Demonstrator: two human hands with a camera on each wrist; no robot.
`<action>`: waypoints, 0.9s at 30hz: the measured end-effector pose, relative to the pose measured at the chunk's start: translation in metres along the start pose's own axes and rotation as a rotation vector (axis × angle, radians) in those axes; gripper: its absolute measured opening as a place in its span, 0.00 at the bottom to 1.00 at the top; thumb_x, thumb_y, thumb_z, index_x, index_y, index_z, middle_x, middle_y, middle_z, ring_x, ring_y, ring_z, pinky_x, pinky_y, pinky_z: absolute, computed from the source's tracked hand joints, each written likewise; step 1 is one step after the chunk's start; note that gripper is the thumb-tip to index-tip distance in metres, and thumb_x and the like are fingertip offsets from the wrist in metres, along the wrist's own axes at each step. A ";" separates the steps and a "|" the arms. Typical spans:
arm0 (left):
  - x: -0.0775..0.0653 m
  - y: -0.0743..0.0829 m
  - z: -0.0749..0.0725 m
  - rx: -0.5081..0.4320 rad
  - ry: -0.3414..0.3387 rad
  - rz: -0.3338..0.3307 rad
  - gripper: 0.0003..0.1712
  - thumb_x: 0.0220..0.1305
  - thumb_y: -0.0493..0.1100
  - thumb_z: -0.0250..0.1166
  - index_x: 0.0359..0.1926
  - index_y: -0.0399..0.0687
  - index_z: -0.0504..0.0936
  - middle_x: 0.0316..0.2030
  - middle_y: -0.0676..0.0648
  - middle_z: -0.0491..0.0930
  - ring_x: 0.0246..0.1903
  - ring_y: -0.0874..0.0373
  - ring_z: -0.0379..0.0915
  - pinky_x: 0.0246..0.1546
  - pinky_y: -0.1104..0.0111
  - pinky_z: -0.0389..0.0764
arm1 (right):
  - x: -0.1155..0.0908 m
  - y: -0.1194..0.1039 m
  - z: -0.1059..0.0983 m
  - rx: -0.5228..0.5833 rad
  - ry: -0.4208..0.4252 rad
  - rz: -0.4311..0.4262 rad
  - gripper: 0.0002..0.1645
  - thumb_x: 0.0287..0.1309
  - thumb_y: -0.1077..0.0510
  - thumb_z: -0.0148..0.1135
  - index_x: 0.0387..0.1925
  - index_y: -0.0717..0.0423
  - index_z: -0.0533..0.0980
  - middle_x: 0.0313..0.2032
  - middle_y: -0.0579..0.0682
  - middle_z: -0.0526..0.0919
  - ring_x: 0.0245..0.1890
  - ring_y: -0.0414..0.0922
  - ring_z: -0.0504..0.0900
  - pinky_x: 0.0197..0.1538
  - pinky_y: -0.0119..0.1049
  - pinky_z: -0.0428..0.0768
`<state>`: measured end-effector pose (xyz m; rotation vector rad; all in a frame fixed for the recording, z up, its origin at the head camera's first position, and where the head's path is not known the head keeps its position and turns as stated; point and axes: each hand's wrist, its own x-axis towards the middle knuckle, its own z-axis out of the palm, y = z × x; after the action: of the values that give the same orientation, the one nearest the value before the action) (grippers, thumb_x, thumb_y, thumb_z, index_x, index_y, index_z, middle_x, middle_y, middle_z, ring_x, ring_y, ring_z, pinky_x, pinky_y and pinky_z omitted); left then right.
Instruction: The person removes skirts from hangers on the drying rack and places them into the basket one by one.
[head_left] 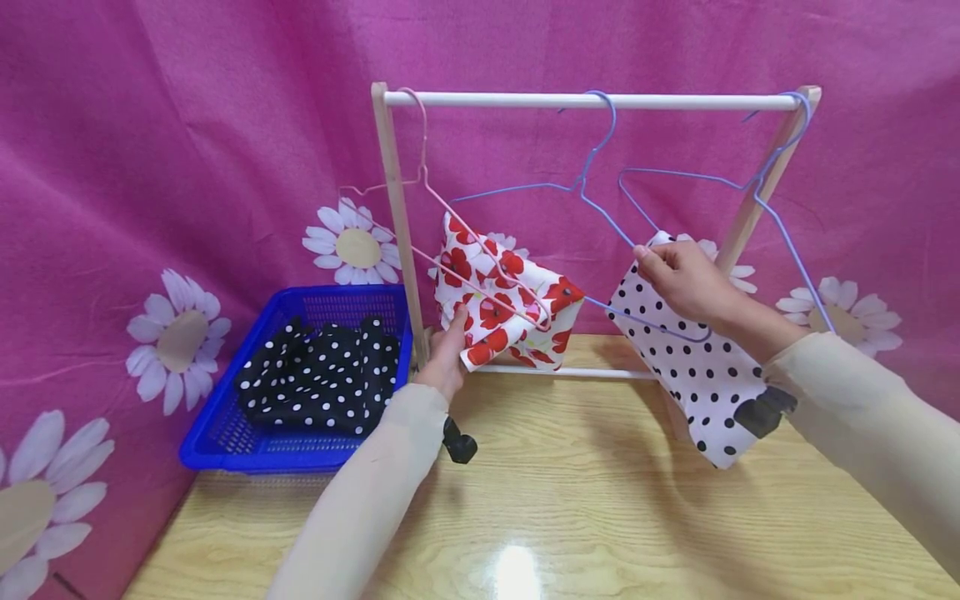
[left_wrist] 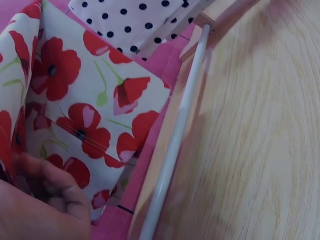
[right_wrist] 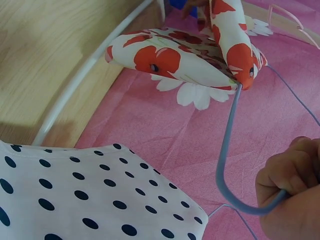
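My left hand (head_left: 444,360) pinches the near edge of a white cloth with red poppies (head_left: 459,268), its fingers curled at the fold in the left wrist view. The cloth hangs folded over the lower bar of the middle blue hanger (head_left: 606,217), towards its left side. My right hand (head_left: 690,282) grips that hanger's right side near the bend; in the right wrist view the fingers (right_wrist: 287,172) close round the blue wire. A pink hanger (head_left: 425,150) overlaps the poppy cloth in the head view. Behind my right hand hangs a white cloth with black dots (head_left: 675,360).
The rack's white top rail (head_left: 495,101) carries all three hangers, the dotted cloth being on the right blue hanger (head_left: 667,172). A blue basket (head_left: 201,446) holding a black dotted cloth (head_left: 322,387) stands left of the rack. A white lower rail (left_wrist: 175,135) runs close above the wooden table (head_left: 562,500).
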<state>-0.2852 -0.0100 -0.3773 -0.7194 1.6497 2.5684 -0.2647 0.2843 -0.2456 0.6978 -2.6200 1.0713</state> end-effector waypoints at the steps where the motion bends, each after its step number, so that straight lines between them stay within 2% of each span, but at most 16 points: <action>1: -0.001 0.001 0.000 -0.002 0.004 0.007 0.37 0.72 0.60 0.59 0.73 0.48 0.61 0.66 0.41 0.73 0.62 0.50 0.73 0.67 0.61 0.75 | 0.000 0.000 0.000 -0.003 -0.001 0.002 0.31 0.79 0.55 0.43 0.16 0.63 0.63 0.13 0.41 0.56 0.15 0.32 0.55 0.17 0.29 0.55; 8: -0.008 0.002 -0.003 0.024 0.039 0.057 0.35 0.72 0.64 0.57 0.68 0.48 0.70 0.63 0.41 0.77 0.60 0.50 0.77 0.64 0.60 0.78 | 0.000 -0.001 0.000 -0.013 -0.004 0.000 0.31 0.80 0.55 0.43 0.15 0.62 0.63 0.13 0.40 0.57 0.15 0.33 0.55 0.18 0.30 0.56; 16: -0.013 0.004 -0.002 -0.026 0.053 0.163 0.31 0.75 0.59 0.55 0.67 0.44 0.74 0.63 0.39 0.79 0.61 0.49 0.77 0.65 0.62 0.77 | 0.000 -0.001 0.000 -0.017 0.002 -0.012 0.31 0.79 0.55 0.43 0.15 0.61 0.63 0.13 0.39 0.57 0.15 0.32 0.55 0.18 0.30 0.56; 27: -0.019 0.009 -0.005 0.021 0.042 0.154 0.35 0.72 0.61 0.58 0.69 0.44 0.69 0.63 0.40 0.78 0.61 0.49 0.77 0.66 0.61 0.77 | 0.002 0.001 -0.002 -0.036 -0.009 0.008 0.32 0.80 0.54 0.43 0.16 0.65 0.63 0.12 0.41 0.57 0.15 0.33 0.55 0.18 0.30 0.55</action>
<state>-0.2684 -0.0137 -0.3640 -0.6748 1.8104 2.6500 -0.2664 0.2859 -0.2437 0.6861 -2.6450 1.0234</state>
